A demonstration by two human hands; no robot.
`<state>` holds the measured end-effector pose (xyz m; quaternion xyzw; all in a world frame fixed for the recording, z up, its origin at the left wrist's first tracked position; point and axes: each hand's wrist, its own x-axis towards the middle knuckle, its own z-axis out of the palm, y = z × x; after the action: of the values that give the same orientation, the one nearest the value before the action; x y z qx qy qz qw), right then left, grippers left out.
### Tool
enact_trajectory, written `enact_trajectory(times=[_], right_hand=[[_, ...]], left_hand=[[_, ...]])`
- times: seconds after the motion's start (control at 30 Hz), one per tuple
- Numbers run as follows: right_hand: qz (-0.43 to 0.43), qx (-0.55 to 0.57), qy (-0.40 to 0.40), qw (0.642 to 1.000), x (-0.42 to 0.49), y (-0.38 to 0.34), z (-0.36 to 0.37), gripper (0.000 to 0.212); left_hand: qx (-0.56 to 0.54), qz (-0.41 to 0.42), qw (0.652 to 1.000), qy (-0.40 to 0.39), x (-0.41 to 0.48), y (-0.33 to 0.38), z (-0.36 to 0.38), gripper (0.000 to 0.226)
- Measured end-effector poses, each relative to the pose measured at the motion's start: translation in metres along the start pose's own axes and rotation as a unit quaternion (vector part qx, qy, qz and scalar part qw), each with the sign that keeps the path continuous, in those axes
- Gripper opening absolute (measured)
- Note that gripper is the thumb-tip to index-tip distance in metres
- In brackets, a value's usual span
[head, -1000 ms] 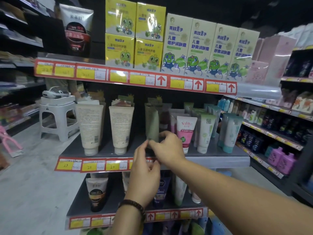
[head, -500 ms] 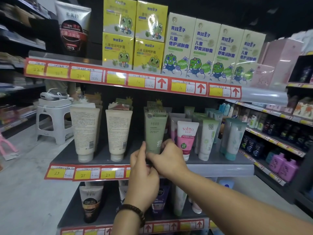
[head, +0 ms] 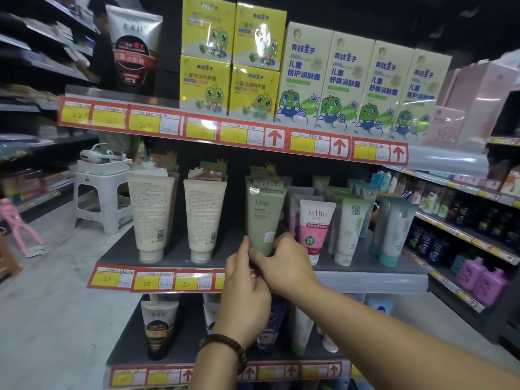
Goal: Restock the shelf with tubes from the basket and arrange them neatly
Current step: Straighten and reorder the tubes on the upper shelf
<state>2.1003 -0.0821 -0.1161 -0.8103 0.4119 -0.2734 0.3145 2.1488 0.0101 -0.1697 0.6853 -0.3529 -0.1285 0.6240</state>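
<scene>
Head: hands [head: 244, 292] [head: 287, 266] pinch green tube [head: 264, 218].

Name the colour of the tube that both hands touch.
The tube is pale sage green, best seen in the head view.

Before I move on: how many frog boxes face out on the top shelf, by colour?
Yellow boxes: 4
Cream boxes: 4
Total: 8
</scene>
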Motion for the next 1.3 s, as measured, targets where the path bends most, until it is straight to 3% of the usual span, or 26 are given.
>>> enact_trajectory(times=[0.1,0.17,0.27,0.33,0.47,0.63,0.9,0.97,1.07,1.3], right_hand=[[0.025,0.042,0.030,0.998,-0.015,-0.007,-0.002,0.067],[0.012,0.061,0.047,0.997,-0.030,-0.015,0.001,0.045],[-0.033,0.089,-0.018,0.995,-0.047,-0.034,0.014,0.024],[-0.038,0.101,-0.076,0.991,-0.047,-0.045,0.027,0.035],[-0.015,0.116,-0.120,0.986,-0.040,-0.059,0.041,0.056],[0.010,0.155,-0.112,0.982,-0.028,-0.066,0.055,0.050],[0.008,0.095,-0.085,0.992,-0.035,-0.063,0.059,0.030],[-0.005,0.081,-0.073,0.994,-0.036,-0.069,0.057,0.035],[-0.019,0.078,-0.071,0.994,-0.036,-0.074,0.055,0.065],[-0.028,0.095,-0.080,0.992,-0.031,-0.069,0.065,0.072]], left_hand=[[0.034,0.048,0.994,0.094,-0.002,0.002,-0.008,0.067],[0.030,0.071,0.982,0.172,-0.002,0.001,-0.020,0.054],[0.035,0.085,0.970,0.226,0.000,-0.005,-0.039,0.051],[0.054,0.076,0.970,0.225,0.001,-0.011,-0.048,0.059],[0.101,0.063,0.967,0.225,-0.001,-0.015,-0.062,0.063],[0.112,0.050,0.977,0.173,-0.002,-0.015,-0.069,0.067],[0.045,0.018,0.988,0.149,0.004,-0.029,-0.080,0.062],[0.055,0.031,0.987,0.145,0.003,-0.030,-0.081,0.065],[0.057,0.031,0.988,0.141,0.003,-0.030,-0.082,0.070],[0.016,0.002,0.992,0.127,0.007,-0.038,-0.087,0.071]])
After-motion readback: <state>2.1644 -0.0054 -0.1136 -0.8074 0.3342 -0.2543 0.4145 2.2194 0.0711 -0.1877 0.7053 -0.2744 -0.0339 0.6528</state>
